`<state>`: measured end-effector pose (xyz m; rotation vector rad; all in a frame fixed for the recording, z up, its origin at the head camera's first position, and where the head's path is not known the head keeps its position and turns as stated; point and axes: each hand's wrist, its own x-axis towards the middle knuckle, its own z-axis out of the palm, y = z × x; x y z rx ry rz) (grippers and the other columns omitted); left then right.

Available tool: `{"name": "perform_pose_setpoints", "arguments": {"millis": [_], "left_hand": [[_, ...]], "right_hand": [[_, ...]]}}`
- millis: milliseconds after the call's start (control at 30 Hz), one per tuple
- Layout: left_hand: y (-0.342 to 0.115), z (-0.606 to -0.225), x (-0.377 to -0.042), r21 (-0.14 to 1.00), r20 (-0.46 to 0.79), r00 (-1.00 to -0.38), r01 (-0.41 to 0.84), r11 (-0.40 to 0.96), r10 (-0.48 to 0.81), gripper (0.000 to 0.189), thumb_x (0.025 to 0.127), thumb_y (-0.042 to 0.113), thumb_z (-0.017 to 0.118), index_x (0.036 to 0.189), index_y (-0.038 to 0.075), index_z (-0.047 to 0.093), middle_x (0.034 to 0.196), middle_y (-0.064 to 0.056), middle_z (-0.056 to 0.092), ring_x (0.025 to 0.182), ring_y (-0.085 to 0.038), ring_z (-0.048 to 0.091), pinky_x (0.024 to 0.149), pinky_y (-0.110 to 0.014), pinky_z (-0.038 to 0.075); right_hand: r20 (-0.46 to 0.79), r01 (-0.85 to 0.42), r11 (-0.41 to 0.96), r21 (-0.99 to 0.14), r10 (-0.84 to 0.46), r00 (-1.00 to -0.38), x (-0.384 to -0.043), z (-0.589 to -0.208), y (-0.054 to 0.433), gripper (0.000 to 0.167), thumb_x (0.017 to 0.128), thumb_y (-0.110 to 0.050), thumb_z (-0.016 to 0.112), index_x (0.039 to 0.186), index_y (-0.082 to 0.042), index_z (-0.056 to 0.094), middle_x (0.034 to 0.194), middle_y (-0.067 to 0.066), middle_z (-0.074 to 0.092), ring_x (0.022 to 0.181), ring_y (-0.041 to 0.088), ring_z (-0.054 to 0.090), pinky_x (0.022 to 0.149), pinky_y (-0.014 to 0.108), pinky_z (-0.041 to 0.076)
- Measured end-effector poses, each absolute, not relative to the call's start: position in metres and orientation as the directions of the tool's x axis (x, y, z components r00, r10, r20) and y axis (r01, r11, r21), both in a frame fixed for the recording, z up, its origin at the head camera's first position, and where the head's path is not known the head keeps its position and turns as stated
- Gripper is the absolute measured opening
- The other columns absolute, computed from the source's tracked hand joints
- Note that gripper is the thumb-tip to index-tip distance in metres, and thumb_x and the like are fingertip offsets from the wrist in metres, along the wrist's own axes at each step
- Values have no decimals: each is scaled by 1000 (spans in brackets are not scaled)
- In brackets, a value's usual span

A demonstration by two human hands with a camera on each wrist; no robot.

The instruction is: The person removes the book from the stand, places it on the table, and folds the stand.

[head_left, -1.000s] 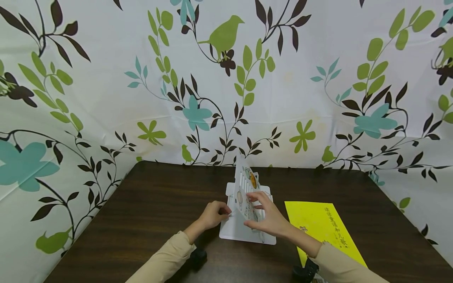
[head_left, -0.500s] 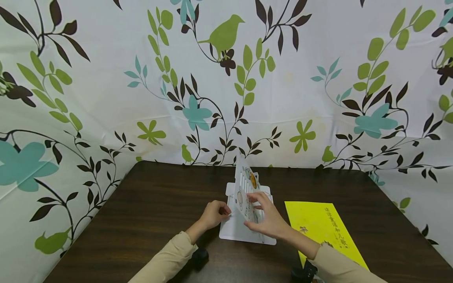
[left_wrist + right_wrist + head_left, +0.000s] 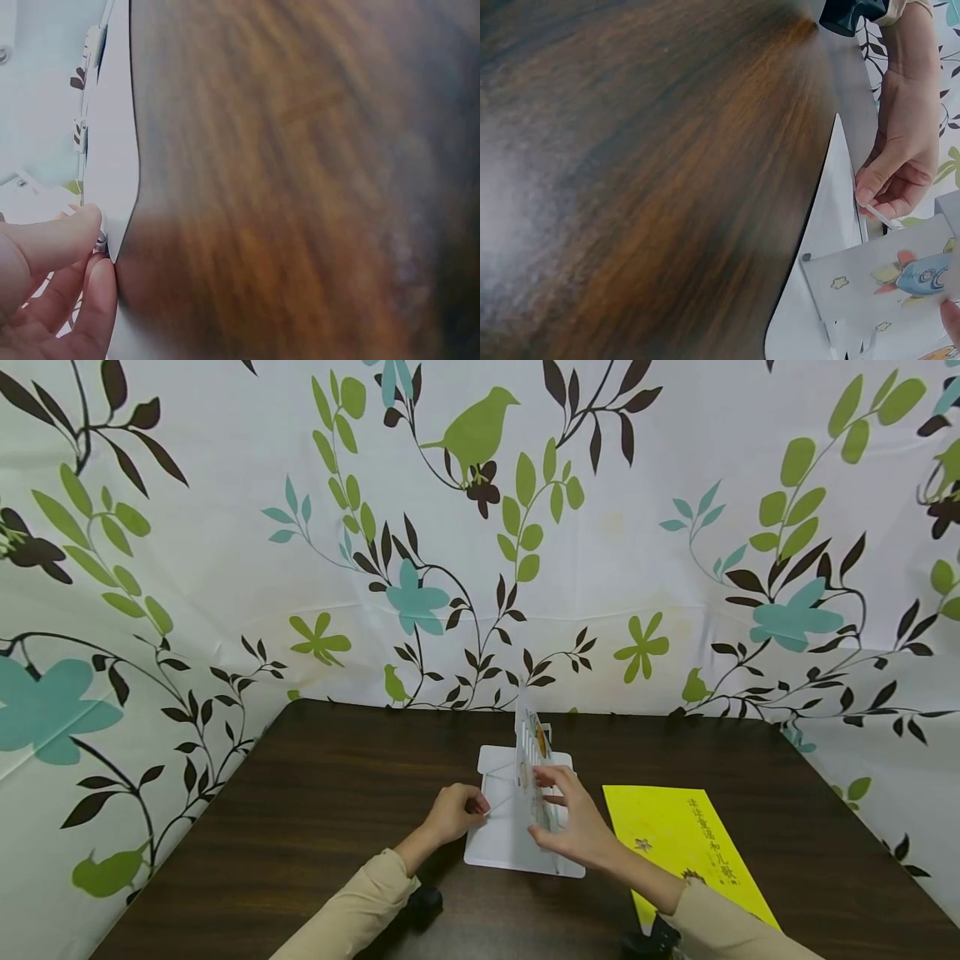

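Observation:
A white folding book stand has its flat base (image 3: pixel 487 847) on the table in the head view. Its slotted panel (image 3: pixel 527 768) stands up nearly edge-on; cartoon drawings, one like a rocket (image 3: pixel 922 277), show in the right wrist view. My right hand (image 3: pixel 576 822) holds the panel from the right, thumb towards me and fingers at the far side. At the base's left edge my left hand (image 3: pixel 453 813) pinches a thin support wire (image 3: pixel 882 217) between thumb and fingers. The palm side of my right hand is mostly hidden in its wrist view.
A yellow book (image 3: pixel 690 843) with dark lettering lies right of the stand, under my right forearm. The dark wooden table (image 3: pixel 337 777) meets a patterned cloth (image 3: pixel 585 527) at the back. A black object (image 3: pixel 425 906) is near my left sleeve.
The stand's panel has swung to the right, closer to upright, and my right hand has moved slightly right with it. My left hand stays at the base's left edge.

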<state>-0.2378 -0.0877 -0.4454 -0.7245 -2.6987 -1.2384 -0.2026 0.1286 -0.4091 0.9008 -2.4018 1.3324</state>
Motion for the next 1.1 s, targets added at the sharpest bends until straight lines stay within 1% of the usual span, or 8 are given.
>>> {"name": "perform_pose_setpoints", "arguments": {"millis": [100, 267, 467, 700, 800, 933, 1100], "left_hand": [[-88, -445, -238, 698, 267, -885, 450, 558, 381, 10, 69, -8, 69, 71, -1, 64, 67, -6, 63, 62, -12, 57, 56, -19, 45], [-88, -445, -238, 703, 265, -888, 445, 555, 376, 10, 69, -9, 69, 70, -1, 63, 67, -6, 62, 62, -11, 56, 55, -18, 44], [-88, -446, -239, 705, 261, -887, 444, 552, 380, 10, 69, -9, 69, 70, -1, 63, 67, -5, 62, 62, -11, 55, 55, -18, 44], [-88, -446, -239, 705, 262, -886, 447, 551, 383, 9, 69, -9, 69, 70, -2, 63, 66, -5, 62, 62, -11, 55, 55, -19, 44], [-89, -446, -239, 705, 265, -884, 450, 549, 385, 9, 69, -9, 69, 71, -1, 64, 66, -5, 62, 61, -11, 55, 55, -18, 44], [-88, -446, -239, 702, 266, -884, 451, 552, 384, 9, 69, -9, 69, 71, -1, 64, 66, -5, 62, 61, -11, 55, 55, -18, 44], [-88, -445, -238, 694, 261, -883, 453, 559, 390, 9, 69, -10, 69, 71, -2, 64, 66, -6, 62, 62, -13, 56, 55, -19, 45]], "right_hand": [[510, -638, 372, -674, -390, -767, -200, -406, 130, 68, 64, 2, 74, 125, 0, 44, 116, 15, 47, 100, 32, 50, 78, 43, 50], [545, -664, 315, -678, -390, -742, -188, -388, 131, 66, 63, 9, 71, 122, 10, 42, 113, 25, 45, 96, 41, 48, 75, 49, 49], [539, -655, 295, -696, -388, -747, -182, -381, 136, 64, 64, 12, 68, 121, 13, 39, 112, 27, 44, 97, 41, 47, 77, 50, 48], [521, -632, 287, -720, -377, -766, -182, -384, 139, 65, 65, 9, 67, 123, 13, 38, 113, 26, 44, 98, 41, 45, 79, 50, 47], [517, -626, 284, -727, -374, -770, -182, -384, 139, 65, 65, 9, 67, 123, 13, 38, 113, 27, 43, 98, 42, 45, 80, 50, 46], [521, -628, 264, -732, -376, -766, -182, -384, 139, 64, 65, 10, 67, 122, 15, 37, 113, 30, 43, 98, 44, 44, 79, 51, 46], [534, -640, 250, -727, -381, -755, -183, -386, 139, 66, 65, 11, 68, 124, 13, 37, 114, 26, 43, 99, 40, 46, 79, 49, 47]]}}
